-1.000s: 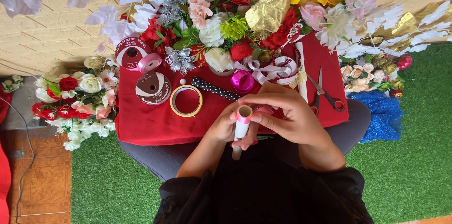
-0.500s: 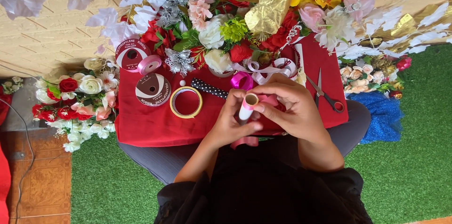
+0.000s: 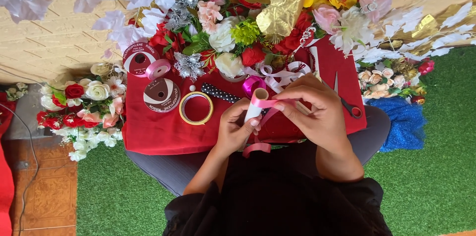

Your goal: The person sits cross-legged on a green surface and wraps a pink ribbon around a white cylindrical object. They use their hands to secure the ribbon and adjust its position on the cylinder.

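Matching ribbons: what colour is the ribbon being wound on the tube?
Pink satin ribbon, head view.

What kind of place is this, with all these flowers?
Probably a craft corner for making floral decorations, set up on the floor. Artificial flowers are heaped around a red cloth that holds ribbon spools, tape and scissors.

Red cloth [image 3: 158,134] carries ribbon spools [image 3: 161,94], tape ring [image 3: 196,108], scissors [image 3: 347,103].

head view | looks steeply down from above | near | red cloth [image 3: 163,134] centred
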